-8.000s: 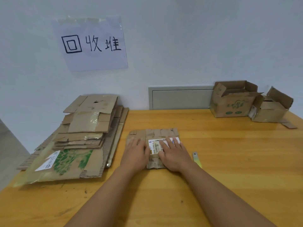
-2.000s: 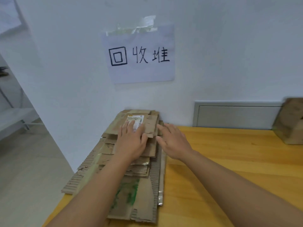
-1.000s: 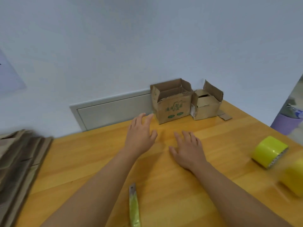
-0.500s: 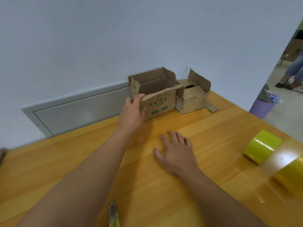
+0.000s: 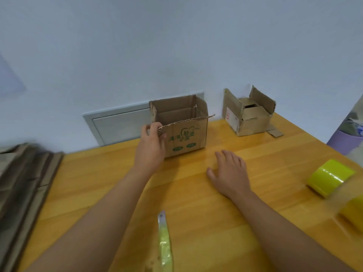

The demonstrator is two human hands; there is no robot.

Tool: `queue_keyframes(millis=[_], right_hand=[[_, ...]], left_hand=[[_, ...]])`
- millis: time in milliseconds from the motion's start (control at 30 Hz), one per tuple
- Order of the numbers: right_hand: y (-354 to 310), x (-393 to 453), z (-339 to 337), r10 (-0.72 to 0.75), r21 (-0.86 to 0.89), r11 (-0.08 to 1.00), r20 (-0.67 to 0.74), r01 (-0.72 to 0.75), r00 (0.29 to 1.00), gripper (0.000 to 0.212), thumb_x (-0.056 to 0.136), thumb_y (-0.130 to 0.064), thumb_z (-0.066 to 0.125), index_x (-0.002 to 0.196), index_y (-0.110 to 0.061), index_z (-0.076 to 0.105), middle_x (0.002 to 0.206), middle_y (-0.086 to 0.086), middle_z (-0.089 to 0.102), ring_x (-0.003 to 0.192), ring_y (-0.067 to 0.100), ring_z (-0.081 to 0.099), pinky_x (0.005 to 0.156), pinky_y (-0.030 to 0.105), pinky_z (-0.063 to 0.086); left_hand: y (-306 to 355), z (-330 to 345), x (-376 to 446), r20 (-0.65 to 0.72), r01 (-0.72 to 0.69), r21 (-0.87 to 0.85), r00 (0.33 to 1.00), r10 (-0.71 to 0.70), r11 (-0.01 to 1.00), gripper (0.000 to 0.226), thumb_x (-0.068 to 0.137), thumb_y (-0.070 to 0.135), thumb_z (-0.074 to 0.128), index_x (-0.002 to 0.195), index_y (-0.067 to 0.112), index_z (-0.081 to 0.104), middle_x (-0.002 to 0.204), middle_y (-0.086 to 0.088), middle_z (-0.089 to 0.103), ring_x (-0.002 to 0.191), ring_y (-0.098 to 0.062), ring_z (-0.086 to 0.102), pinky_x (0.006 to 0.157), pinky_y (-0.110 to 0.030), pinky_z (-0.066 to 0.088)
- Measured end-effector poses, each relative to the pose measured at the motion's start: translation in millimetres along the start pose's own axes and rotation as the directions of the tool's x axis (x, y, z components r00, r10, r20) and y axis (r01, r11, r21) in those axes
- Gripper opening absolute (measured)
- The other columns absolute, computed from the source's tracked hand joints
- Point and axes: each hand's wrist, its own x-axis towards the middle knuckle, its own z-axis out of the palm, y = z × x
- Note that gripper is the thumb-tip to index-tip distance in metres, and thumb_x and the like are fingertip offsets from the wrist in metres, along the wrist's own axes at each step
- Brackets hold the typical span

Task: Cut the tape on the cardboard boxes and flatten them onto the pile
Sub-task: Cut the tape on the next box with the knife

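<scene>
An open cardboard box with green print [image 5: 184, 134] stands on the wooden table [image 5: 196, 193] near the wall. My left hand [image 5: 151, 146] grips its front left corner, fingers curled over the torn rim. My right hand [image 5: 229, 171] rests flat on the table to the right of the box, touching nothing else. A second, smaller open box [image 5: 249, 116] sits further right by the wall. The yellow-green box cutter [image 5: 165, 242] lies on the table between my forearms. The pile of flattened cardboard [image 5: 21, 185] lies at the table's left edge, blurred.
Two yellow tape rolls [image 5: 330, 177] lie near the right edge of the table. A small cardboard scrap [image 5: 275, 132] lies beside the smaller box. A grey wall panel [image 5: 119, 126] runs behind the boxes. A purple bin [image 5: 343, 140] stands beyond the table's right side.
My left hand has pulled the printed box away from the smaller box, toward me and to the left. My view has swung left, bringing the pile back in. My right hand stays on the table.
</scene>
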Motion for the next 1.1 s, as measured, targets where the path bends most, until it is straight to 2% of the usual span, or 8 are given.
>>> queue_keyframes(millis=[167,333,467,533,633,800,933,1100], right_hand=[[-43,-5,-14,-0.157,0.331,0.94,0.19,0.087,0.969,0.084,0.096,-0.057,0.049,0.158,-0.017,0.008,0.16,0.007,0.028,0.146,0.026,0.028,0.118,0.041,0.025],[-118,-28,-35,-0.291,0.714,0.697,0.201,0.063,0.935,0.079,0.094,-0.045,0.061,0.155,-0.018,0.019,0.154,0.003,0.04,0.137,0.022,0.043,0.112,0.045,0.04],[-165,-57,-42,-0.384,0.809,0.576,0.14,0.118,0.913,0.072,0.092,-0.039,0.066,0.151,-0.026,0.027,0.145,0.0,0.045,0.129,0.019,0.049,0.105,0.048,0.048],[-182,-73,-42,-0.398,0.835,0.54,0.14,0.108,0.907,0.083,0.09,-0.039,0.069,0.156,-0.029,0.019,0.147,0.001,0.043,0.129,0.021,0.05,0.105,0.049,0.047],[-197,-97,-40,-0.404,0.837,0.532,0.117,0.128,0.907,0.094,0.088,-0.045,0.071,0.157,-0.03,0.011,0.15,0.0,0.043,0.129,0.019,0.05,0.106,0.047,0.045],[-197,-120,-34,-0.422,0.806,0.552,0.052,0.211,0.905,0.082,0.089,-0.041,0.07,0.154,-0.033,0.021,0.147,-0.005,0.045,0.129,0.016,0.046,0.103,0.041,0.046],[-195,-126,-24,-0.378,0.694,0.674,0.03,0.253,0.925,0.068,0.097,-0.031,0.061,0.154,-0.027,0.024,0.146,-0.004,0.046,0.129,0.019,0.047,0.1,0.033,0.042],[-186,-131,-17,-0.386,0.646,0.731,0.126,0.22,0.914,0.074,0.098,-0.033,0.059,0.157,-0.031,0.015,0.151,-0.004,0.043,0.128,0.019,0.05,0.1,0.036,0.044]], left_hand=[[-21,-60,-55,-0.065,0.08,-0.021,0.995,-0.082,0.997,0.02,0.103,0.027,0.045,0.122,0.021,0.047,0.123,0.0,0.044,0.089,-0.012,0.047,0.067,-0.027,0.038],[-34,-123,-111,-0.151,0.21,-0.033,0.965,-0.213,0.977,0.033,0.101,0.033,0.048,0.132,0.021,0.044,0.123,-0.001,0.049,0.097,-0.018,0.056,0.077,-0.036,0.048],[-39,-178,-154,-0.254,0.287,-0.061,0.922,-0.293,0.956,0.048,0.099,0.041,0.05,0.14,0.035,0.025,0.119,0.011,0.051,0.087,0.012,0.056,0.066,-0.025,0.048],[-41,-200,-171,-0.286,0.323,-0.104,0.896,-0.339,0.941,0.051,0.099,0.041,0.052,0.139,0.035,0.023,0.12,0.009,0.051,0.083,0.018,0.054,0.069,-0.027,0.046],[-45,-221,-187,-0.252,0.397,-0.182,0.865,-0.433,0.9,0.04,0.097,0.042,0.054,0.126,0.029,0.029,0.127,0.001,0.055,0.09,0.0,0.058,0.077,-0.037,0.055],[-55,-229,-211,-0.039,0.432,-0.213,0.893,-0.449,0.876,0.041,0.096,0.041,0.055,0.132,0.036,0.036,0.125,0.012,0.05,0.09,0.002,0.057,0.051,-0.008,0.045],[-61,-222,-226,0.08,0.373,-0.208,0.928,-0.364,0.904,0.069,0.09,0.04,0.065,0.149,0.035,0.03,0.132,0.024,0.039,0.117,0.001,0.042,0.086,-0.017,0.037],[-73,-212,-238,0.052,0.251,-0.045,0.967,-0.249,0.967,0.057,0.091,0.026,0.068,0.141,0.035,0.04,0.15,0.009,0.033,0.131,-0.011,0.038,0.107,-0.032,0.039]])
